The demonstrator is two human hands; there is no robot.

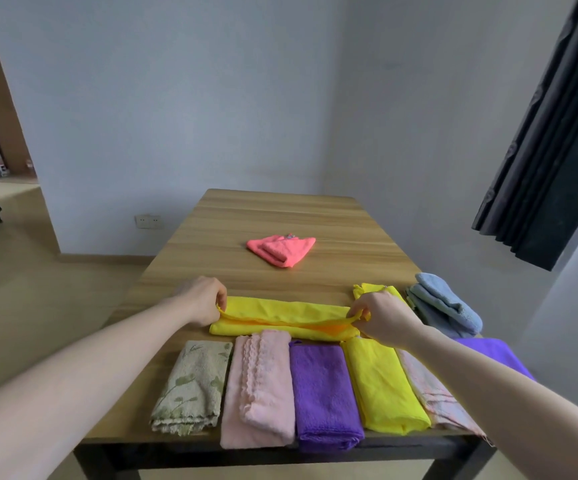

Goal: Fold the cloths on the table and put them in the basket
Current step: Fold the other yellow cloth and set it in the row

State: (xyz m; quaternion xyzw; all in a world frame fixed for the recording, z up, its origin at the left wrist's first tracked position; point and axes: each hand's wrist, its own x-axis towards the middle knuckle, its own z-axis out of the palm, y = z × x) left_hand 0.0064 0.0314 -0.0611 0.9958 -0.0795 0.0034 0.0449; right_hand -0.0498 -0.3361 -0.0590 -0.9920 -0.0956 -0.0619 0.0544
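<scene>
A long yellow cloth (280, 315) lies crosswise on the wooden table (280, 216), partly folded lengthwise. My left hand (202, 297) pinches its left end and my right hand (382, 317) pinches its right end, lifting the upper layer a little. In a row along the near edge lie folded cloths: a beige leaf-print one (192, 386), a pink one (258, 386), a purple one (324, 389), a yellow one (382, 382) and a pale pink patterned one (433, 393). No basket is in view.
A coral cloth (282, 249) lies loosely folded at mid-table. Folded blue cloths (443, 306) sit at the right edge, with another yellow cloth (374, 289) and a purple cloth (492, 351) near them. A dark curtain (550, 133) hangs on the right.
</scene>
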